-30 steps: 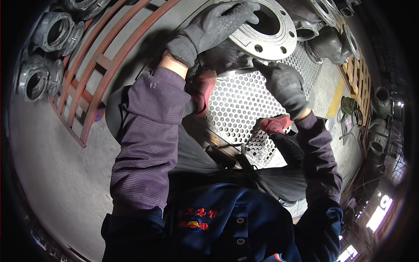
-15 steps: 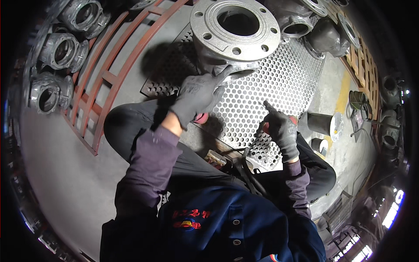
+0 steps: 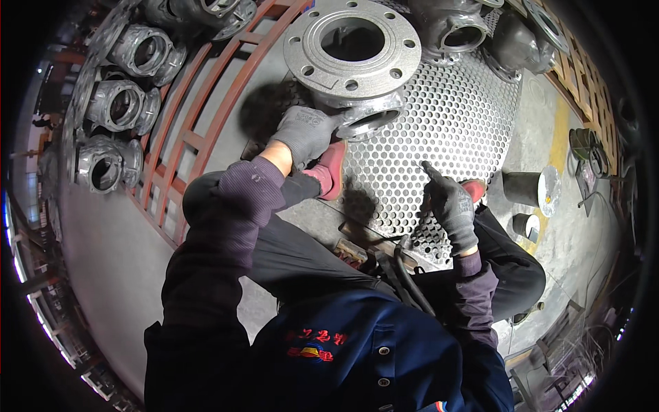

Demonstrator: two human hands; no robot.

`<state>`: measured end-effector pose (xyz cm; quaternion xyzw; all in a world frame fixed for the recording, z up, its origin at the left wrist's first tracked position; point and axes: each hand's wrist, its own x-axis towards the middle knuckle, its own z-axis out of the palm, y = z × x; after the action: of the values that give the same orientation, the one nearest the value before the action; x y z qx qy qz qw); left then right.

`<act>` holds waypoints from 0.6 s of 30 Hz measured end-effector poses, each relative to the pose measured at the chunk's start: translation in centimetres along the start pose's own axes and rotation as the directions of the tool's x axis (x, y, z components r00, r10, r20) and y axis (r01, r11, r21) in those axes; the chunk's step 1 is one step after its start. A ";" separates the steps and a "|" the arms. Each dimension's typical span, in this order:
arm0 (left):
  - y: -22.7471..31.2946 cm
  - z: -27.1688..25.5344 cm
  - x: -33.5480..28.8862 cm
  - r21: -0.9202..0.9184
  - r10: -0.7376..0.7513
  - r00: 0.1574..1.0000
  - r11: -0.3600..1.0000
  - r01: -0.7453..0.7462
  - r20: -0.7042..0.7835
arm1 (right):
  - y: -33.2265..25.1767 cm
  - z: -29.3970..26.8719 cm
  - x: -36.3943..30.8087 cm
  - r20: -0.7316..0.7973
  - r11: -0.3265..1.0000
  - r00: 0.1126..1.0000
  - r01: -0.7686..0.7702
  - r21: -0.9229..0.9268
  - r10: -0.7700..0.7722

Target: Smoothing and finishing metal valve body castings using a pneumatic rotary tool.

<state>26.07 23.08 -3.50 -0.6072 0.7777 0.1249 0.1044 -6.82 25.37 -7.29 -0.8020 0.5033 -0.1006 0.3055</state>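
Observation:
A grey metal valve body casting (image 3: 367, 88) with a round, bolt-holed flange stands at the far middle of a perforated metal plate (image 3: 446, 123); its side opening faces me. My left hand (image 3: 303, 134), in a grey glove, is closed against the casting's lower left side, its fingertips partly hidden. My right hand (image 3: 452, 209), gloved too, hovers over the plate's near right part, apart from the casting. One finger points forward and the others are curled under. What they hold, if anything, is hidden in dark shadow. A black hose (image 3: 406, 278) curves up from my lap toward this hand.
Several similar castings (image 3: 113, 110) stand at left beside a red metal frame (image 3: 195, 141). More castings (image 3: 518, 51) stand at far right by a wooden pallet (image 3: 583, 82). Right of the plate are a metal cylinder (image 3: 532, 189) and a smaller one (image 3: 526, 225). My red shoe (image 3: 333, 172) rests beside the plate.
My left hand has drawn back from the side opening to the casting's left side, and the casting has shifted slightly left, its opening showing more. My right hand keeps its pose. The view has shifted.

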 end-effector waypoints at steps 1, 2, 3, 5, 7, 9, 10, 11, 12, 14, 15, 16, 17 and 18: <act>-0.3 0.0 -0.1 0.046 0.031 0.998 0.999 -0.029 -0.055 | 0.0 0.0 0.0 0.014 0.999 0.999 -0.031 0.020 0.031; -0.5 0.0 -0.1 0.092 0.065 0.992 0.994 -0.055 -0.109 | -0.2 0.0 -0.1 0.006 0.999 1.000 -0.027 0.027 0.027; -0.5 0.1 0.1 0.101 0.064 0.992 0.993 -0.053 -0.110 | -0.6 -0.2 -0.2 -0.005 0.999 0.999 -0.050 0.004 0.050; 0.2 -0.4 0.5 0.158 -0.005 0.995 0.987 0.021 -0.101 | -0.7 -0.3 -0.4 -0.020 0.997 0.997 -0.072 -0.014 0.072; -0.2 -0.6 0.1 0.202 -0.095 0.995 0.975 0.092 0.006 | -0.3 -0.3 -0.7 -0.040 0.998 0.998 -0.054 0.018 0.055; -1.7 0.1 -1.4 0.137 -0.245 0.968 0.959 0.249 -0.045 | -0.2 -0.4 -0.6 -0.070 0.999 0.997 -0.044 0.023 0.045; -1.9 0.0 -2.1 0.063 -0.274 0.957 0.958 0.280 -0.092 | -0.3 -0.2 -0.4 -0.083 0.999 0.996 -0.034 0.018 0.035; -1.0 -0.4 -2.5 0.063 -0.264 0.961 0.961 0.270 -0.087 | -0.2 -0.1 -0.6 -0.094 0.999 0.995 -0.036 0.008 0.037; 0.0 -0.9 -3.0 -0.059 -0.240 0.961 0.970 0.234 -0.134 | 0.1 0.2 -0.5 -0.114 0.998 0.993 -0.017 0.054 0.023; 1.4 -1.1 -3.8 -0.186 -0.225 0.951 0.965 0.187 -0.212 | 0.2 0.6 -0.1 -0.123 0.999 0.992 -0.014 0.052 0.021; 2.2 -0.9 -4.1 -0.230 -0.241 0.939 0.955 0.185 -0.244 | 0.1 0.7 0.1 -0.130 0.999 0.991 -0.010 0.045 0.016; 2.9 -0.8 -4.2 -0.264 -0.258 0.937 0.945 0.193 -0.238 | 0.0 0.8 0.2 -0.161 0.997 0.987 0.033 0.064 -0.022; 3.4 -0.9 -4.3 -0.294 -0.275 0.934 0.934 0.204 -0.226 | -0.4 0.7 0.6 -0.174 0.996 0.984 0.051 0.071 -0.038; 3.8 -0.6 -4.2 -0.283 -0.295 0.936 0.930 0.235 -0.191 | -0.6 0.6 1.0 -0.169 0.997 0.985 0.040 0.064 -0.029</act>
<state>23.43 27.62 -1.30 -0.7259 0.6720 0.1376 -0.0497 -5.65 24.92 -7.55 -0.7887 0.5095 -0.1898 0.2869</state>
